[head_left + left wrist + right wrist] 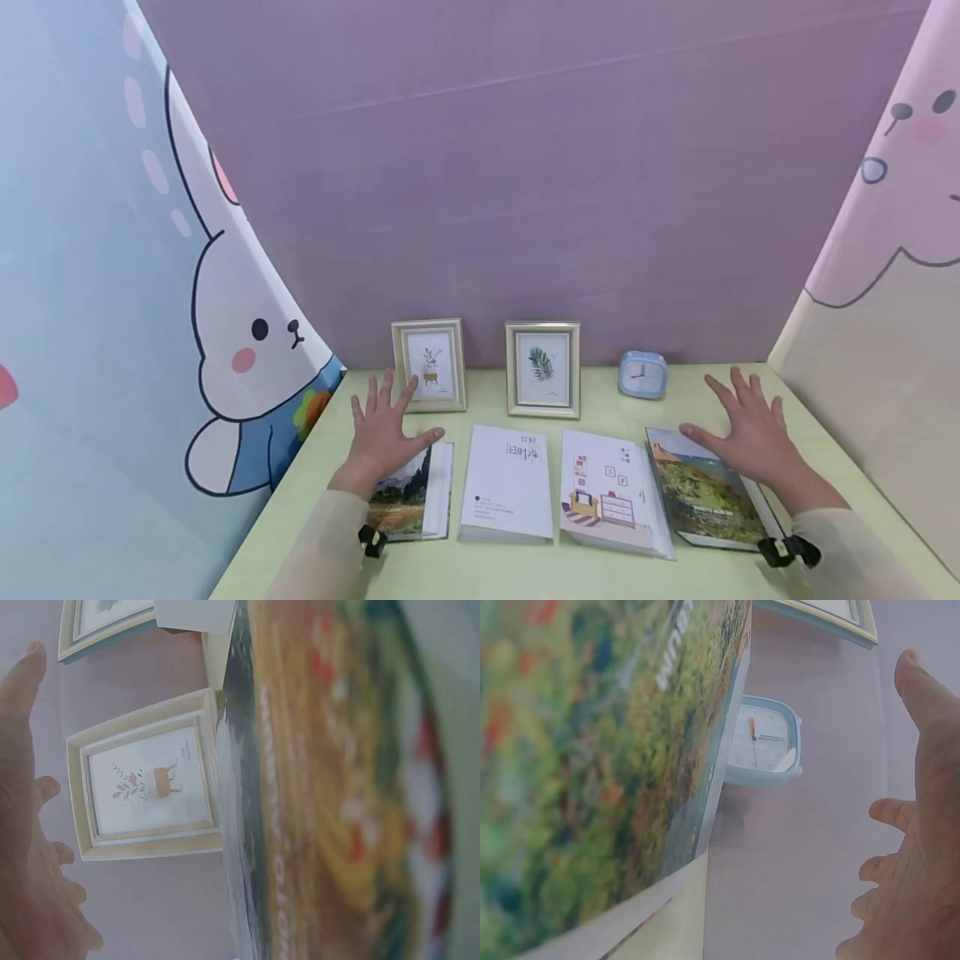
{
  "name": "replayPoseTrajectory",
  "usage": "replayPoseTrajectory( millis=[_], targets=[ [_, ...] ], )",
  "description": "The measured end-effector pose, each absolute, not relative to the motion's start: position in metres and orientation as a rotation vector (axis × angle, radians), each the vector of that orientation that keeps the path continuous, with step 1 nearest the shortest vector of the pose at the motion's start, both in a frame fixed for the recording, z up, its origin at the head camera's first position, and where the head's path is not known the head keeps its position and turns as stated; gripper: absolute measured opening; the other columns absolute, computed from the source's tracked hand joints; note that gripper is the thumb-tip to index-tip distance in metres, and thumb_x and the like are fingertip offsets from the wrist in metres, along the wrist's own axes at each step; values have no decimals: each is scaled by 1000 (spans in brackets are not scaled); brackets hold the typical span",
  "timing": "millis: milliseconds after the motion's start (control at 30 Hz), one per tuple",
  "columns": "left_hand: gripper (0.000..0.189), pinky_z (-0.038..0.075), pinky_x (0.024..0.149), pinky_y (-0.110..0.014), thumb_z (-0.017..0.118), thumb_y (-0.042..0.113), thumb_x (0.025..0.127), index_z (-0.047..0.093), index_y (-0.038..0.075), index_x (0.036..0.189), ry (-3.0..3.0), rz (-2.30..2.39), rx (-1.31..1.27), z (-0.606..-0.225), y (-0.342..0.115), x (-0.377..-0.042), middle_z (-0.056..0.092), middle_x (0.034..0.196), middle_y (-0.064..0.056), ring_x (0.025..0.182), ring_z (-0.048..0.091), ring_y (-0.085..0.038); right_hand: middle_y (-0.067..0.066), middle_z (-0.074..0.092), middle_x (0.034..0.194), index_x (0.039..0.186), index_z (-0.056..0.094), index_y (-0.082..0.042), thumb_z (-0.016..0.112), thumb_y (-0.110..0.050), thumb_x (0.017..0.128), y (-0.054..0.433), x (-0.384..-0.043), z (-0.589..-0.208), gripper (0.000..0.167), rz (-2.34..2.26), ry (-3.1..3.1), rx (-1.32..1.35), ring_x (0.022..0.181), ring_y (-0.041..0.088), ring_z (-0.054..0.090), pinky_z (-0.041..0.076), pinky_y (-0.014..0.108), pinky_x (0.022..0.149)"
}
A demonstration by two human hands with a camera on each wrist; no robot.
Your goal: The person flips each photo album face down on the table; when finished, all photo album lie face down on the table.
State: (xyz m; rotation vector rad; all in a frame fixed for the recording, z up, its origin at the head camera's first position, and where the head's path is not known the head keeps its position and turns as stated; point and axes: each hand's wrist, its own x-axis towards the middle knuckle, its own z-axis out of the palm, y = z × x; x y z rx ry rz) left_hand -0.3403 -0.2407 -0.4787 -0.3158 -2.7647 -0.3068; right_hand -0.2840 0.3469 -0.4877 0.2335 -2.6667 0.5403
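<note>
My left hand (384, 437), fingers spread, hovers above a photo album (405, 500) with a landscape cover at the left of the row. In the left wrist view this album (322, 795) fills the right side, apart from the hand (37, 847). My right hand (750, 429) is likewise spread over another photo album (705, 492) at the right end. Its cover shows greenery, and the right wrist view has the hand (930, 787) away from it. Between the albums lie a white book (506, 487) and a book with furniture drawings (611, 492). Neither hand holds anything.
Behind the row stand a plant-print picture frame (460, 400), a leaf-print picture frame (542, 412) and a blue alarm clock (642, 375). A mauve cloth wall (487, 183) closes off the table's back. Printed cloths hang at both sides.
</note>
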Motion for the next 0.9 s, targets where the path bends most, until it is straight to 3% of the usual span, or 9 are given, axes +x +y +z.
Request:
replayPoseTrajectory(
  millis=[533,733,900],
  targets=[
    [101,-4,120,-77,71,75,84,35,27,165,-2690,-442,-328,-482,-226,-326,11,174,-19,159,5,-45,29,-6,171,164,27,-4,74,-52,94,355,-267,-495,97,614,-2628,261,155,49,-15,-23,74,113],
    [99,-7,122,-73,73,72,85,35,28,165,-2673,-494,-346,-482,-219,-321,7,175,-14,160,4,-41,29,-6,171,164,27,-3,73,-49,96,354,-259,-494,94,657,-2625,260,155,49,-14,-23,73,114],
    [97,0,122,-75,71,72,86,36,28,165,-2634,-514,-367,-483,-212,-315,10,175,-13,159,9,-41,30,-4,171,163,28,-2,73,-48,97,354,-253,-495,92,688,-2625,254,156,47,-13,-22,74,114]
  ],
)
